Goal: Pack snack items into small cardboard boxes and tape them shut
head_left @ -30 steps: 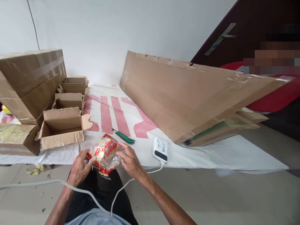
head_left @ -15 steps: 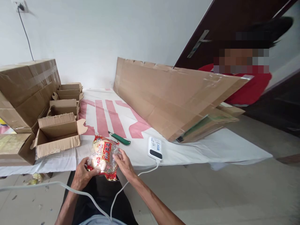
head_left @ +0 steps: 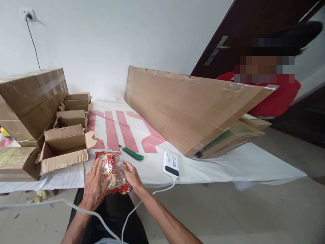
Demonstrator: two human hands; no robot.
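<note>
A clear and red snack bag of round, pale pieces lies tilted at the table's front edge, between both hands. My left hand rests flat over its left side, fingers stretched out and thumb across the lower front. At the right edge, my right hand pinches the clear film between thumb and fingers. Just beyond the bag is a green-handled utility knife, its tip pointing left. An open cardboard box stands to the left of the bag.
Several more open boxes line the left, beside large cartons. A tall cardboard sheet leans across the right. A white device trails a white cable over my lap. Behind the sheet is a person in red.
My left hand has gone from gripping the bag's lower left corner to lying flat over its left side. The bag has turned slightly. The right hand keeps its pinch; the view shifted a little.
</note>
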